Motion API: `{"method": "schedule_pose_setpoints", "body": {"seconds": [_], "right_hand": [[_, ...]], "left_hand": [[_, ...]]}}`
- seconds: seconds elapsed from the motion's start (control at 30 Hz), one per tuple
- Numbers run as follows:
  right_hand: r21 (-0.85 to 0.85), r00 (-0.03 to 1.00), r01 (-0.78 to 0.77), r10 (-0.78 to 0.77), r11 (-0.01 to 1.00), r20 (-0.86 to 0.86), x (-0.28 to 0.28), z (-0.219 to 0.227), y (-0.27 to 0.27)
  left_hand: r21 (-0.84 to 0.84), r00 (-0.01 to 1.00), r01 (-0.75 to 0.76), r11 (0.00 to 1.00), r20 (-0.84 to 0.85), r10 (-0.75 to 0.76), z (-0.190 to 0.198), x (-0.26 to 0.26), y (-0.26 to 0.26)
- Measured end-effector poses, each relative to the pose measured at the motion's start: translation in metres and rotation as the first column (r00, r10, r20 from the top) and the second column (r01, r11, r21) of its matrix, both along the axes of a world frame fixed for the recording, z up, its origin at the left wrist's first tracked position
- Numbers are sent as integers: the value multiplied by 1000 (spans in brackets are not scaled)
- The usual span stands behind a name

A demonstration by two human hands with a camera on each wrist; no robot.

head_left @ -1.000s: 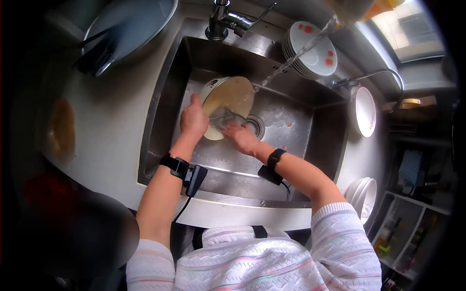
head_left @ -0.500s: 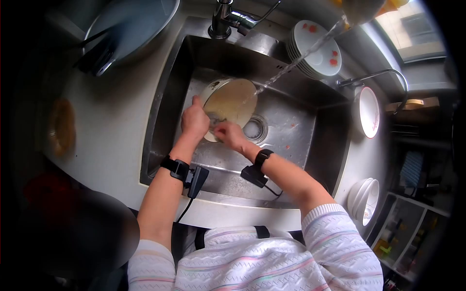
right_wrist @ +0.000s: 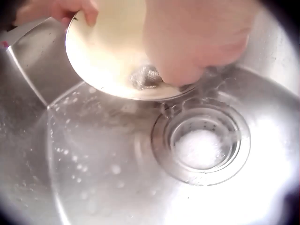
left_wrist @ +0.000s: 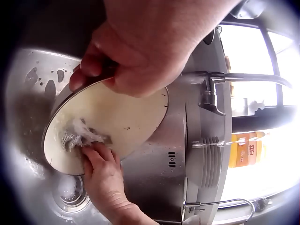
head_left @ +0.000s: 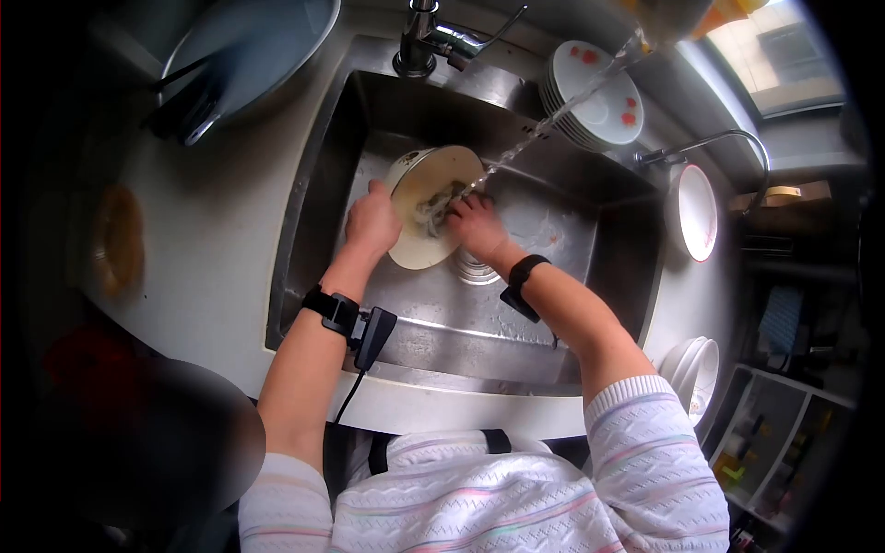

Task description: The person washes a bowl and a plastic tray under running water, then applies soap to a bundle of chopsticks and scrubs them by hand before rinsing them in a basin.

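Pinches the tilted bowl (head_left: 422, 247), at eleven o'clock from the drain (head_left: 477, 275) in the head view, by its nine o'clock rim with the left grip (head_left: 372, 221). Touches a grey clump (head_left: 434, 211) inside from four o'clock with the right grip (head_left: 477, 226); cannot tell whether grasping.

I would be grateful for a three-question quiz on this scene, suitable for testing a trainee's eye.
1. Which hand has hold of the bowl?
2. What colour are the markings on the stacked plates? A) blue B) red C) green
3. True or false: a stream of water shows above the sink.

Key:
1. The left hand; the right hand has its fingertips inside the bowl.
2. B
3. True
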State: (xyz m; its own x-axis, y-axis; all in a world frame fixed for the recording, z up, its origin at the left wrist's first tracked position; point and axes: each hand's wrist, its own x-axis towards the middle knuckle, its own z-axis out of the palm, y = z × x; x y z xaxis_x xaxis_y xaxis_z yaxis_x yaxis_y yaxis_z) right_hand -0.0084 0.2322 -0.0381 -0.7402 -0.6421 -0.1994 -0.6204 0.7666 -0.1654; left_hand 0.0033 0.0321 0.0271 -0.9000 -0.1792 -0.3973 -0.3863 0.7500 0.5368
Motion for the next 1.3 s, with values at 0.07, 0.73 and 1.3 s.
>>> {"method": "schedule_pose_setpoints", "body": {"seconds": [0.07,0.73,1.3], "right_hand": [[101,998,-55,58,993,-26,-1,5,3],[-350,968,146,-60,925,246,47,-20,-40],[-229,929,336,-282,914,239,-12,-47,-38]], "left_hand": [[9,999,-42,999,5,42,1,-9,1],[221,977,-164,961,-100,190,-46,15,2],[173,977,-103,979,-169,133,-32,16,5]]}}
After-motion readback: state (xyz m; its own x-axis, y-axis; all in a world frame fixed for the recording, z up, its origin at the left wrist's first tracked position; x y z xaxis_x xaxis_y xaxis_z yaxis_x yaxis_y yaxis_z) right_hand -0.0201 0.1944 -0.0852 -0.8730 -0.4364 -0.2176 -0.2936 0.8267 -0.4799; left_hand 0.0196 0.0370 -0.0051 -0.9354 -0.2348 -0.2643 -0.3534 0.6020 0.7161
